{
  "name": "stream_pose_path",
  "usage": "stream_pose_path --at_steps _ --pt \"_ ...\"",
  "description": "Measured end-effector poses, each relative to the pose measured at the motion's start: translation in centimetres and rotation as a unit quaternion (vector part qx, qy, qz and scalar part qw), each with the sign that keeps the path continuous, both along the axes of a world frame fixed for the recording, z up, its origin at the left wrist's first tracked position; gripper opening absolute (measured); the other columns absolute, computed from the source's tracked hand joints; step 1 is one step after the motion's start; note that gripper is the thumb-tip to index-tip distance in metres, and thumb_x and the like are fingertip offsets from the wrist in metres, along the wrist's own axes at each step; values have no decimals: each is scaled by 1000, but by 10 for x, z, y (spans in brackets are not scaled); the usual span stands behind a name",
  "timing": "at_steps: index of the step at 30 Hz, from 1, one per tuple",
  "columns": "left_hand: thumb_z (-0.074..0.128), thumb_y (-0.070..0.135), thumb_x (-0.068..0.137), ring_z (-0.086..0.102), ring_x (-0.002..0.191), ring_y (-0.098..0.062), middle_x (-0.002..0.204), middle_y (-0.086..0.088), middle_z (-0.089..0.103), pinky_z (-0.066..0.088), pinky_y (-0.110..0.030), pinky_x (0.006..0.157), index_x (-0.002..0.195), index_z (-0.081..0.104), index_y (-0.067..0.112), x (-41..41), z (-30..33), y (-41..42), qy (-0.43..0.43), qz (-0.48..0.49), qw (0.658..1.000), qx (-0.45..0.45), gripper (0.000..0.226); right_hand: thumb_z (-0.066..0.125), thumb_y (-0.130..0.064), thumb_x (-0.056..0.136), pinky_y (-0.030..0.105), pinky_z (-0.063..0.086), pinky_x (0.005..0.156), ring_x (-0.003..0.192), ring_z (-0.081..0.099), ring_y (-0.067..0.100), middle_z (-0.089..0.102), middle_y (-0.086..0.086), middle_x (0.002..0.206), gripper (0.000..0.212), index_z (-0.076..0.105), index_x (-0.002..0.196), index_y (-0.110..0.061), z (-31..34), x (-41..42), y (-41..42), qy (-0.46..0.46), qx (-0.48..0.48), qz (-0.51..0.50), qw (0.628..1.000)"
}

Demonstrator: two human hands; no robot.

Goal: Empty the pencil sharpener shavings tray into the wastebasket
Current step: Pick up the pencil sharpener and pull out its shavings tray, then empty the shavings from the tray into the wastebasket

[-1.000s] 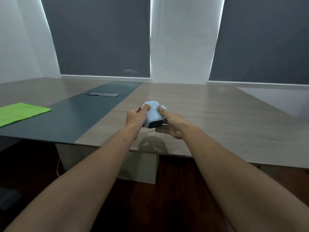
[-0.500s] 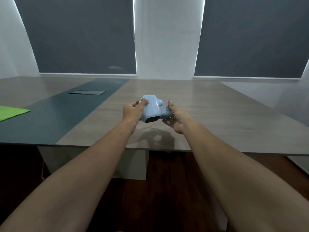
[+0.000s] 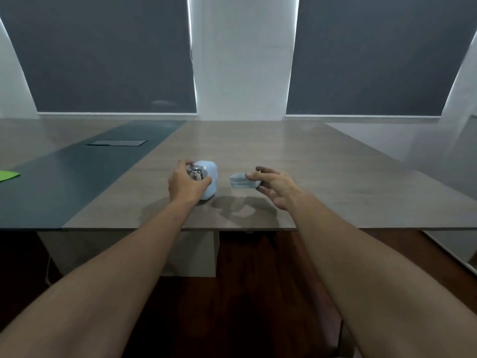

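Note:
A pale blue pencil sharpener with a shiny metal crank end rests on the wooden table near its front edge. My left hand wraps around its left side and holds it. The clear shavings tray is out of the sharpener, a little to its right and just above the table. My right hand grips the tray's right end between thumb and fingers. What is inside the tray cannot be made out. No wastebasket is in view.
A dark strip runs along the table's left half with a cable hatch set in it. A green sheet lies at the far left edge. Below the front edge are a table leg panel and dark wooden floor.
The tray has come out of the sharpener and moved right in my right hand. The sharpener has dropped from mid-air onto the table under my left hand. The camera has turned slightly right.

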State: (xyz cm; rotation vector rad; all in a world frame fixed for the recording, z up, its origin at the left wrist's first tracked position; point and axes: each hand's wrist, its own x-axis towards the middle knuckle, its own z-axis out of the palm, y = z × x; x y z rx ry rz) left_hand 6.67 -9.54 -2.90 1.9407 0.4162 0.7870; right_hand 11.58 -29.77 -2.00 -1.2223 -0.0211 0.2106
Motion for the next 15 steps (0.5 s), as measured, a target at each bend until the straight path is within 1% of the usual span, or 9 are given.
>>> stream_pose_path --at_steps 2,3,4,6,7,9,12,15 --pt "80 21 62 65 98 -27 110 -6 69 50 -32 82 115 58 21 -1 -3 -1 -7 -6 1000 7 58 84 4 66 26 56 74 94 67 20 63 11 121 58 65 120 -3 -1 -1 -3 -11 -14 17 1000" --pt "80 20 61 65 97 -26 110 -6 69 49 -31 80 115 57 22 -1 -6 -1 -10 -4 1000 15 58 84 5 66 27 57 74 94 68 21 63 11 120 60 65 121 -2 -3 -1 -4 -15 -20 21 999" --pt "80 21 61 64 97 -26 110 -6 68 49 -31 78 115 56 23 -1 -8 -2 -11 -1 1000 27 59 84 6 65 30 58 79 98 68 24 64 12 121 60 65 121 -2 -5 -1 -6 -16 -24 22 999" --pt "79 22 61 63 99 -27 112 -7 67 48 -32 78 117 55 24 -1 -12 -4 -9 3 999 48 61 84 8 64 38 55 96 110 67 30 64 15 124 60 65 120 -2 -11 -2 -9 -11 -25 17 999" --pt "78 23 62 62 101 -28 114 -8 66 48 -33 79 119 54 24 -2 -12 -5 -4 5 998 55 62 83 9 64 40 53 100 114 65 32 64 16 125 59 66 119 -2 -12 -3 -10 -8 -26 14 1000" --pt "75 31 65 60 107 -30 121 -9 63 48 -37 84 124 52 26 -4 -7 -8 14 18 997 72 64 81 12 65 42 51 102 117 64 34 63 18 127 59 65 121 -1 -13 -7 -15 -3 -27 10 1000" --pt "65 42 73 52 119 -30 127 -9 60 43 -39 92 129 53 24 -8 12 -16 25 42 991 123 60 76 18 68 41 51 102 115 64 33 62 19 126 61 62 125 2 -7 -16 -31 10 2 2 1000" --pt "56 40 80 49 122 -30 129 -9 61 39 -38 98 127 59 18 -11 38 -35 13 29 986 166 52 72 19 72 39 52 100 108 63 31 61 18 123 60 59 129 2 7 -26 -54 5 13 -21 1000"
